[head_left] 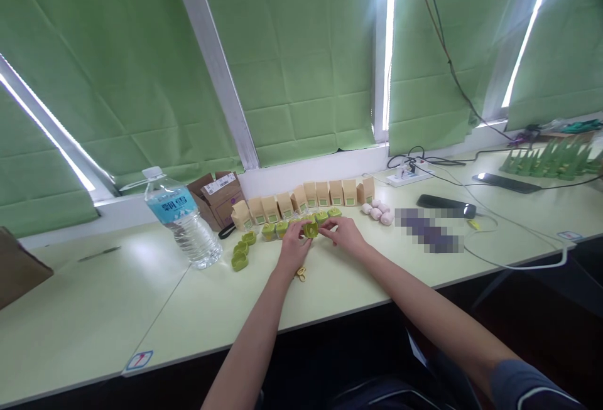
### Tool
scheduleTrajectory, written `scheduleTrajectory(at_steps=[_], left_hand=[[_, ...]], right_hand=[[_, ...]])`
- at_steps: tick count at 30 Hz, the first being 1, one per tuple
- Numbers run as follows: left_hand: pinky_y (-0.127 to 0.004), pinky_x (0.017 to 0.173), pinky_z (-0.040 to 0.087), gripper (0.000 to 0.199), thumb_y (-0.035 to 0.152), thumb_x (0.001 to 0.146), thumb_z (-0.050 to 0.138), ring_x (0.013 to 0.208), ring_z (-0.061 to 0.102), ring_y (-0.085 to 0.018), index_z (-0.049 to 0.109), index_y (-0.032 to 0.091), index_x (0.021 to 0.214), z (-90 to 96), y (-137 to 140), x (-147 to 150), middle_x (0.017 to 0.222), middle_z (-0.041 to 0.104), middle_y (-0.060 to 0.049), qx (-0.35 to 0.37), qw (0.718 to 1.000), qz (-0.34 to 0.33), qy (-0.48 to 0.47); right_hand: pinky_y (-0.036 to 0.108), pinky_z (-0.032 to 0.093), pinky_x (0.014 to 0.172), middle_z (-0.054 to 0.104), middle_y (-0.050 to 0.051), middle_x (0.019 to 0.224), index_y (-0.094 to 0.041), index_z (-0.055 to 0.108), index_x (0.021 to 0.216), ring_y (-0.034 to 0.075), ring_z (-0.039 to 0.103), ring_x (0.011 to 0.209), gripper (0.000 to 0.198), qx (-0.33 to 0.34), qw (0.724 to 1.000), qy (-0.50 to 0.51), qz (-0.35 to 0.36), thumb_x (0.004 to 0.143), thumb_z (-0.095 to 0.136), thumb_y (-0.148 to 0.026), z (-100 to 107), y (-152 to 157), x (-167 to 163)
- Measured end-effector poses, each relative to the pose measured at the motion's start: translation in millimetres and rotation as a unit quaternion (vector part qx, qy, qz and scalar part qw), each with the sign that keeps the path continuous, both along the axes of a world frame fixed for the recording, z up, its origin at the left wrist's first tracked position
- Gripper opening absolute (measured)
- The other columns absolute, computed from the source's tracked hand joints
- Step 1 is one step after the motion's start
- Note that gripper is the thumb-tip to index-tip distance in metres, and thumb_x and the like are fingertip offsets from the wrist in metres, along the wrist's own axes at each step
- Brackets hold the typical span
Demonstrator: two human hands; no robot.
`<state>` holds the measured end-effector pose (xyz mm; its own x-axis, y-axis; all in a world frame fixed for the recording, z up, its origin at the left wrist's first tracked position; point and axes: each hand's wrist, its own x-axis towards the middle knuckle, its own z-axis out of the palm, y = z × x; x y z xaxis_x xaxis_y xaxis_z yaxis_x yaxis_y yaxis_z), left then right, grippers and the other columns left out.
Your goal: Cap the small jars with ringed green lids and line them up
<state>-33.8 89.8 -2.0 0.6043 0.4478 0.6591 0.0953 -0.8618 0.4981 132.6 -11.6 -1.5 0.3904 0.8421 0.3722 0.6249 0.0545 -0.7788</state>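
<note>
My left hand [293, 245] is closed on a small green cup-shaped piece [311, 230], raised just above the table. Beside it, my right hand [347, 235] has thumb and fingers pinched together near the piece's right side; what they hold, if anything, is too small to make out. Behind both hands runs a row of small clear containers with green tops [268, 230], partly hidden by my fingers. Three loose green cup-shaped pieces [240, 261] lie to the left. Small yellow pieces [301, 274] rest on the table just right of my left wrist.
Small brown paper bags [285, 205] line the back. A large water bottle [183, 221] and an open cardboard box [219, 199] stand left. Several pinkish-white round items [377, 211] lie right, near a black device [445, 205], cables and a power strip [409, 175].
</note>
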Motion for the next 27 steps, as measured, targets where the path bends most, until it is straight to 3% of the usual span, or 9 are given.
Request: scheduleTrajectory(at_steps=[5, 13, 18, 23, 27], left_hand=[[-0.029, 0.078, 0.054, 0.043, 0.006, 0.074, 0.063, 0.085, 0.063, -0.014, 0.057, 0.022, 0.113, 1.8, -4.0, 0.5, 0.108, 0.064, -0.004, -0.003, 1.0, -0.011, -0.008], [-0.03, 0.076, 0.053, 0.044, 0.019, 0.079, 0.064, 0.096, 0.063, -0.018, 0.056, 0.023, 0.121, -0.3, -6.6, -1.3, 0.119, 0.062, -0.008, -0.027, 0.998, -0.038, 0.038], [-0.033, 0.081, 0.053, 0.042, 0.014, 0.08, 0.059, 0.097, 0.061, -0.019, 0.056, 0.02, 0.122, 2.2, -8.4, -2.0, 0.12, 0.062, -0.01, -0.041, 0.997, -0.058, 0.043], [-0.03, 0.076, 0.053, 0.033, 0.019, 0.086, 0.054, 0.091, 0.063, -0.017, 0.057, 0.019, 0.119, 3.9, -8.1, -0.4, 0.114, 0.064, -0.01, -0.086, 0.995, -0.021, 0.036], [-0.028, 0.064, 0.049, 0.032, 0.028, 0.09, 0.053, 0.072, 0.061, -0.015, 0.057, 0.02, 0.121, 4.2, -8.8, -0.9, 0.09, 0.066, -0.005, -0.101, 0.992, -0.001, 0.077]], right_hand=[[0.028, 0.052, 0.064, 0.076, 0.003, 0.098, -0.023, 0.073, 0.104, 0.009, 0.057, 0.042, 0.041, -0.035, 0.999, -0.015, 0.009, 0.085, 0.064, -0.057, 5.5, -5.1, -4.4], [0.027, 0.05, 0.059, 0.076, 0.003, 0.094, -0.02, 0.074, 0.087, 0.009, 0.058, 0.043, 0.033, -0.035, 0.998, -0.017, 0.04, 0.087, 0.063, -0.052, 5.8, -4.8, -5.7], [0.026, 0.047, 0.052, 0.076, 0.005, 0.094, -0.019, 0.072, 0.087, 0.008, 0.056, 0.041, 0.032, -0.037, 0.999, -0.007, 0.022, 0.084, 0.066, -0.051, 5.5, -2.8, -5.6], [0.024, 0.045, 0.046, 0.075, 0.005, 0.094, -0.018, 0.069, 0.086, 0.007, 0.055, 0.041, 0.033, -0.035, 0.999, 0.005, 0.017, 0.083, 0.068, -0.051, 7.6, -4.9, -7.7], [0.024, 0.045, 0.045, 0.074, 0.004, 0.093, -0.019, 0.066, 0.087, 0.008, 0.055, 0.042, 0.031, -0.033, 0.999, 0.007, 0.025, 0.082, 0.067, -0.05, 10.4, -7.7, -10.1]])
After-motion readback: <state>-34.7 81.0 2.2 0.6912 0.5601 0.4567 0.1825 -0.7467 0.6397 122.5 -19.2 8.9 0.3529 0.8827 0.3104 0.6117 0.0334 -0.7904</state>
